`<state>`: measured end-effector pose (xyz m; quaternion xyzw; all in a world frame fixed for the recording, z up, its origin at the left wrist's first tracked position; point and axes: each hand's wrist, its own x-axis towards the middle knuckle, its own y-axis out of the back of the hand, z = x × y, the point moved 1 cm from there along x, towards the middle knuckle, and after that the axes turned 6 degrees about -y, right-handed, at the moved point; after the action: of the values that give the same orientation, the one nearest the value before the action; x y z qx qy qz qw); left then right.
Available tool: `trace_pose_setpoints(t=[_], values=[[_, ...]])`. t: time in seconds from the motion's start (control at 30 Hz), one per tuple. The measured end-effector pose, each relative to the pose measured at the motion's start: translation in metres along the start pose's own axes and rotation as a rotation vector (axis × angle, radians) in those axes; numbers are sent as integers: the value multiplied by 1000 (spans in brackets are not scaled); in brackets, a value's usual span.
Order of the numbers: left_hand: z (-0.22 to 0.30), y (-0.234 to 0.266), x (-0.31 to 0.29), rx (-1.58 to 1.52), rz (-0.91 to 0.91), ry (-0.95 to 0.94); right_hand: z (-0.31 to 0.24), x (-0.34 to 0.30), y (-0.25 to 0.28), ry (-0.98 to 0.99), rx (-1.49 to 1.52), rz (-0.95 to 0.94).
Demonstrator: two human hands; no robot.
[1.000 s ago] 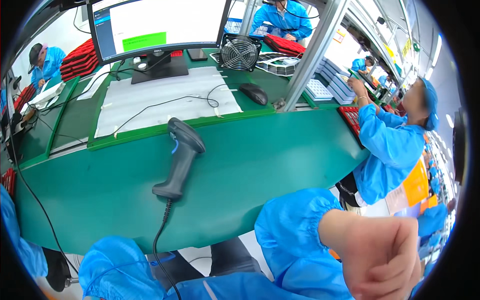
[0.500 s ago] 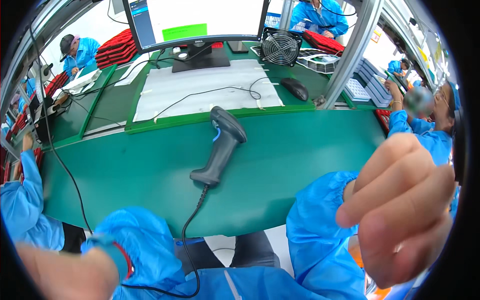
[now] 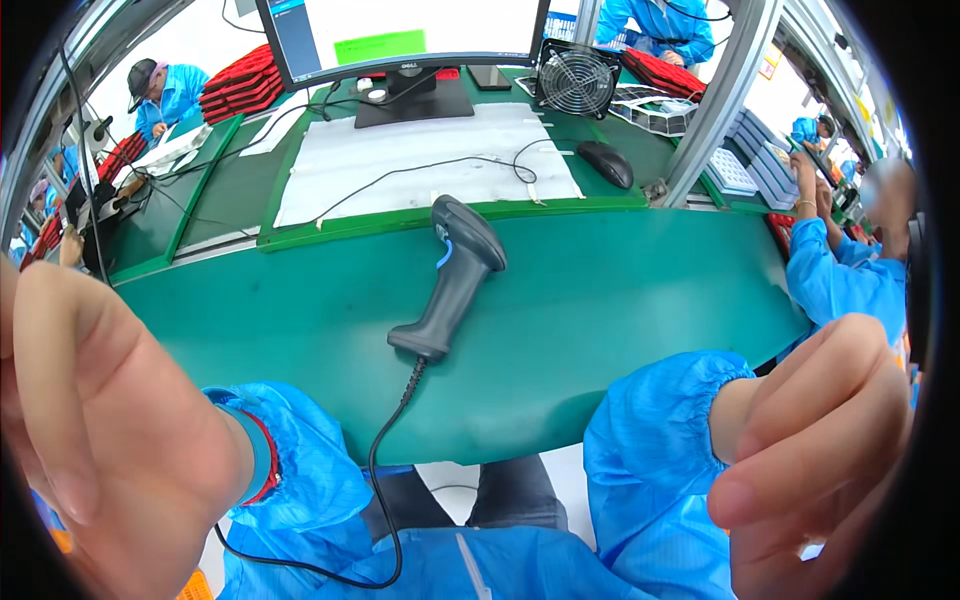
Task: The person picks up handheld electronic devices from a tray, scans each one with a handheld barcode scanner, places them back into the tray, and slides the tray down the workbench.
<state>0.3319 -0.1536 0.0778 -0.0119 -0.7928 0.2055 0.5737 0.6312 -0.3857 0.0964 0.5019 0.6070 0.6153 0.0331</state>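
Dark-grey scanner [image 3: 455,280] on green table [image 3: 600,290], left grip [image 3: 130,420] half-spread, right grip [image 3: 820,450] curled, its hold unclear.

Holding the left hand [image 3: 130,420] up at the far left, palm showing, fingers [image 3: 50,390] bent and partly beyond view. Holding the right hand [image 3: 815,450] well apart at the far right, curled loosely inward, wrist [image 3: 732,415] exposed.
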Motion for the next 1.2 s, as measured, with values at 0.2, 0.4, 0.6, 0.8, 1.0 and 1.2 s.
trace_pose_setpoints(t=[0.2,0.4,0.6,0.8,1.0,1.2], values=[[1,2,4,29,-13,8,-15,-23,26,22,-46,-27],[4,10,0,57,-18,28,-17,66,-31,32,-85,-53],[-3,2,1,64,-45,58,-25,107,-53,37,-140,-49],[-2,-1,4,73,-67,81,-9,112,-67,3,-251,134],[-4,2,-3,90,-76,131,0,108,-59,2,-194,141],[-3,5,-7,115,-97,164,7,106,-55,44,-203,148]])
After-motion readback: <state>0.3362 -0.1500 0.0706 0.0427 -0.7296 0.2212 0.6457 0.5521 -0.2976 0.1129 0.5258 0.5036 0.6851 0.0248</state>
